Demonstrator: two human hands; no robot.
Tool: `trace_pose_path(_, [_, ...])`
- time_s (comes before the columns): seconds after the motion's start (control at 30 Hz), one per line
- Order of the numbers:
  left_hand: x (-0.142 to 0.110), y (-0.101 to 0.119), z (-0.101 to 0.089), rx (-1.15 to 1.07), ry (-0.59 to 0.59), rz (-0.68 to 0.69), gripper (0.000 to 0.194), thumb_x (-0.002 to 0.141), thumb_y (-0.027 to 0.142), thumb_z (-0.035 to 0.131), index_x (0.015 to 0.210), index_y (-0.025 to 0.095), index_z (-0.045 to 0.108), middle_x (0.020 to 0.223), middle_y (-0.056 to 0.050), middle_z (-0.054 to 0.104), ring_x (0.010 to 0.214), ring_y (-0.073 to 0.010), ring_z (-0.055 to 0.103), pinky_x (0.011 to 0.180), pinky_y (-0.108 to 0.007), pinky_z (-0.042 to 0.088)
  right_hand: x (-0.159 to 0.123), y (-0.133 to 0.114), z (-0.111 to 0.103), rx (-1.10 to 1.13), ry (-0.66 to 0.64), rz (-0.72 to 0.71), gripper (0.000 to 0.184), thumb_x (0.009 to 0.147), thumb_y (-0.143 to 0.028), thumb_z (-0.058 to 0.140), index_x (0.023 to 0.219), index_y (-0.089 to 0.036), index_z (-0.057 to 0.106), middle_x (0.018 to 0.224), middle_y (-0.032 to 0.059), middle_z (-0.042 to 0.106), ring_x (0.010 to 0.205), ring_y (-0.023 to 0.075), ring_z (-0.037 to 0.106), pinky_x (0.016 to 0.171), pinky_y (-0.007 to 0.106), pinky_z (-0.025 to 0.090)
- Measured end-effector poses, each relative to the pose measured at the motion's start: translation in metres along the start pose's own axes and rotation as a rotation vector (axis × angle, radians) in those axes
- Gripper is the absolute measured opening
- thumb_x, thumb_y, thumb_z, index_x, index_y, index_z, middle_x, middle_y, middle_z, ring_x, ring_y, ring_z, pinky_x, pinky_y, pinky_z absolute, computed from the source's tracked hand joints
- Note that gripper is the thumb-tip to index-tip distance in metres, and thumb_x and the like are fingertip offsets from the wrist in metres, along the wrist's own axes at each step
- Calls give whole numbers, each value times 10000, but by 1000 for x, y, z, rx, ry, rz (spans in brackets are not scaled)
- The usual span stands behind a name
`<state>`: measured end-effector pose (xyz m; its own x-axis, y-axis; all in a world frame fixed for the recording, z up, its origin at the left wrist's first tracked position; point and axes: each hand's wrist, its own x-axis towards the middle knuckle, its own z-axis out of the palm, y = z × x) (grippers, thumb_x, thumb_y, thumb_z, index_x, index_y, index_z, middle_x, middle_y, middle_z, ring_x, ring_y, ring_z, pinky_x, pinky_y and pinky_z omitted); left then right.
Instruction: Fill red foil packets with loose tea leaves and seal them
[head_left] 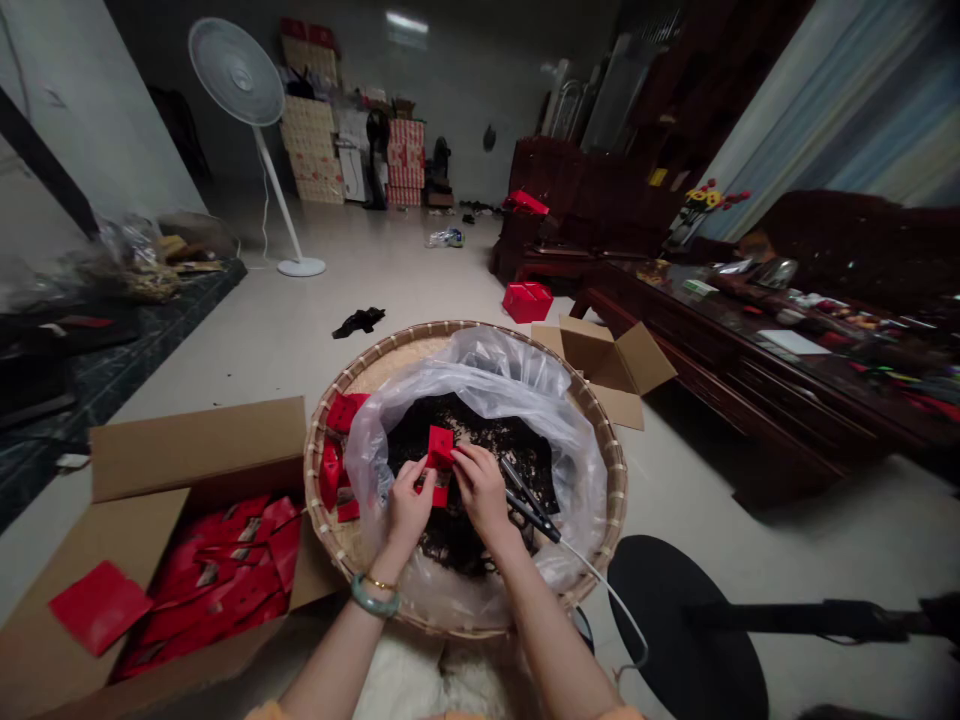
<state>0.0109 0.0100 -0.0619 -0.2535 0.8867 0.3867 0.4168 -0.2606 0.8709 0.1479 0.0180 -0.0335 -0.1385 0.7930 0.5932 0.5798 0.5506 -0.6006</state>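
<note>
My left hand (pixel 409 500) and my right hand (pixel 482 488) pinch a small red packet (pixel 441 446) between them, fingers closed at its sides. Below it lies loose dark, dried leaf-like stuff (pixel 465 545) inside a clear plastic bag (pixel 480 378) with its mouth spread wide. The bag sits in a round woven basket (pixel 616 480). Beside my right hand rests a black two-armed tool like a hair straightener (pixel 534 512), its arms apart and a white cord trailing right. More red packets (pixel 345 412) lie along the basket's left side.
An open cardboard box (pixel 199 435) full of red packets (pixel 225 570) stands at left. Another open box (pixel 645 360) is beyond the basket, near a dark wooden table (pixel 697 385). A round black stand base (pixel 675 620) is at right; a white fan (pixel 300 267) stands farther back.
</note>
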Motion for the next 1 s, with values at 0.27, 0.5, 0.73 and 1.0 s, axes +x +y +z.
trace_pose_path(0.27, [3,6,-9,277,164,147,317,795,268,593,1106,225,635,1075,-100,623,1067,-255,543,952,-450,419,10,-7,-8,181,61,86,230,893,-173,448,955,-209,666,899,64,669,844,177,607,775,313,497])
trace_pose_path(0.5, [-6,0,1,41,-36,37,254,832,328,538,972,169,680,877,-83,722,697,-183,671,665,-298,543,3,-3,-2,47,66,17,411,889,-126,380,1263,-209,528,1125,109,613,1046,198,559,899,359,477])
trace_pose_path(0.73, [-4,6,2,-169,-9,-163,268,796,344,561,927,134,666,760,-67,713,636,-164,658,608,-266,541,-7,3,5,-171,-29,-112,576,872,-76,323,1435,-186,264,1378,130,436,1292,231,364,1034,465,379])
trace_pose_path(1.0, [-4,3,4,-279,-46,-252,291,772,357,586,940,134,666,781,-71,717,674,-177,669,638,-281,547,-7,-7,5,-211,88,-63,252,884,-187,459,1093,-152,596,1129,156,561,1096,248,480,902,440,446])
